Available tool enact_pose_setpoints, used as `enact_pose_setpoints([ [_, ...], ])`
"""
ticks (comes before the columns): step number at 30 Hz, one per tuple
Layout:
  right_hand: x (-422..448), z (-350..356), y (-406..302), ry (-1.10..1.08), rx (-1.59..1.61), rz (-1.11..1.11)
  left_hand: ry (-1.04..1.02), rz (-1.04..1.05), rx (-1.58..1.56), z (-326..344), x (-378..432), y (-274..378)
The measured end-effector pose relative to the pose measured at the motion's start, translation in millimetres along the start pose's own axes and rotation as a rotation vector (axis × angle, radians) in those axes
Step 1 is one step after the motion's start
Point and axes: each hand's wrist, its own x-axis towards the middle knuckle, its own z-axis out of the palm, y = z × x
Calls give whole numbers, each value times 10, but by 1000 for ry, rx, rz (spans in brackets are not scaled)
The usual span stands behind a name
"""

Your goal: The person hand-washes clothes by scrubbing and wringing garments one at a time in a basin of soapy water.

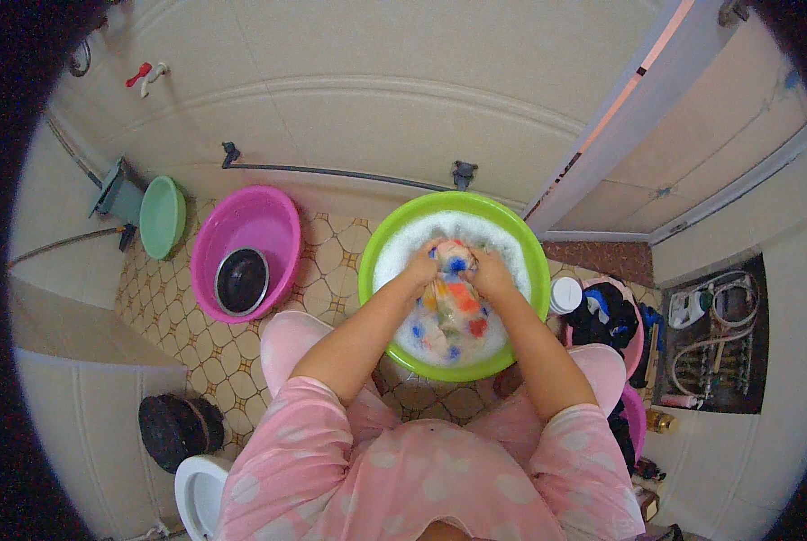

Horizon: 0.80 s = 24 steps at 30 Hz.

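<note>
A lime-green plastic basin (537, 270) full of white suds (403, 250) stands on the floor between my knees. In it lies a wet, light-coloured cloth (454, 297) with blue, red and yellow patches, partly sunk in the foam. My left hand (427, 260) grips the far end of the cloth on one side. Opposite it, my right hand (490, 272) grips the same bunched end. A short span of cloth shows between the two hands. Some fingertips are hidden by fabric and foam.
Left of me are a pink basin (275, 237) holding a dark-bottomed metal bowl (242, 280), and a mint-green basin (162, 218). At right stand a white-lidded tub (566, 295) and dark clothes (599, 318) in a pink container. A pipe (342, 173) runs along the wall.
</note>
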Motion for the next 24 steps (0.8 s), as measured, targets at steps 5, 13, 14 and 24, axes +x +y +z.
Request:
enact_pose_setpoints([
  [5,98,246,-9,-111,-16,152,-125,-28,-277,-216,369,-480],
  [13,-303,22,-822,380,177,-198,-196,-185,-788,-103,128,-84],
  [14,-365,21,-859,382,177,-200,-248,-136,-765,-133,209,-176],
  [24,-73,-45,-420,387,69,-162,-191,-266,-757,456,-236,170],
])
